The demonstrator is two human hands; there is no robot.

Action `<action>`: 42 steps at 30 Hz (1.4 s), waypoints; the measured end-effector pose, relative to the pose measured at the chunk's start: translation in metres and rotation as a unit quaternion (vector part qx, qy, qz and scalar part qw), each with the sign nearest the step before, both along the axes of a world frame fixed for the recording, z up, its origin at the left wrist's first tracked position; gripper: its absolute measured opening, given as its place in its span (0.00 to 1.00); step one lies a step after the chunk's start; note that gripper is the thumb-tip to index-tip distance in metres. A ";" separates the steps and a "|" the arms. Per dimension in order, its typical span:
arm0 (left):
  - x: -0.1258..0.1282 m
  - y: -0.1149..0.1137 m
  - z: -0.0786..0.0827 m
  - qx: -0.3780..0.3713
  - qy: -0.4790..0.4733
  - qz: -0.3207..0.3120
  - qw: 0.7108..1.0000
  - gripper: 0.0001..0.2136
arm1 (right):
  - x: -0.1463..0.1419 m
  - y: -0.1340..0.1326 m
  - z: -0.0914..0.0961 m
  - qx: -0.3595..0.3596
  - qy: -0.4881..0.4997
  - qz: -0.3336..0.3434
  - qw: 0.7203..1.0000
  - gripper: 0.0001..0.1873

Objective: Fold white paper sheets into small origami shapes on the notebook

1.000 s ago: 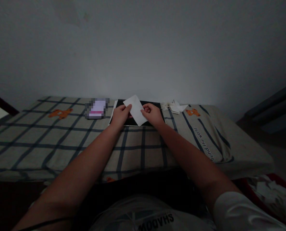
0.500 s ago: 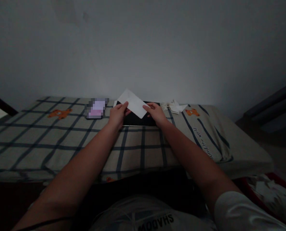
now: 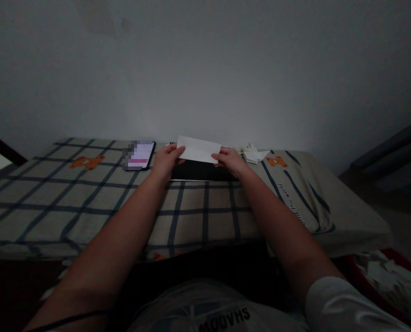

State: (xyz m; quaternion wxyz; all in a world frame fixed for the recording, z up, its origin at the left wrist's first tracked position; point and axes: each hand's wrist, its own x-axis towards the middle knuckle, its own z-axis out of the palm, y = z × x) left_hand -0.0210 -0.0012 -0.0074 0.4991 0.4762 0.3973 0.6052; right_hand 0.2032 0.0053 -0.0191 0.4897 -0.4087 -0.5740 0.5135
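A white sheet of paper [image 3: 199, 149], folded into a long strip, is held level between both hands above a black board [image 3: 198, 171] on the bed. My left hand [image 3: 166, 162] pinches the paper's left end. My right hand [image 3: 229, 161] pinches its right end. Both hands hover just over the board, fingers closed on the paper.
The bed has a checked cover [image 3: 87, 198] with orange bear prints. A phone [image 3: 138, 155] with a lit screen lies left of the board. A heap of small folded white papers [image 3: 252, 153] lies to its right. More white scraps [image 3: 388, 272] sit low at the right.
The paper was tilted on a diagonal over the board; both hands have turned it to lie level and lifted it slightly away from me.
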 end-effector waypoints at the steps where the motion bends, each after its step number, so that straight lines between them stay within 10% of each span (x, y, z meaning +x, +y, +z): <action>1: 0.000 -0.001 0.000 -0.002 0.018 -0.015 1.000 0.14 | 0.003 0.000 0.001 -0.003 -0.001 0.002 1.000 0.09; 29: 0.008 -0.001 -0.007 0.032 0.065 -0.036 0.997 0.14 | 0.014 0.004 0.004 0.000 0.004 -0.073 0.997 0.11; 42: 0.011 -0.006 -0.008 0.120 0.154 -0.087 0.977 0.25 | -0.011 -0.015 0.013 0.265 -0.282 -0.051 0.921 0.11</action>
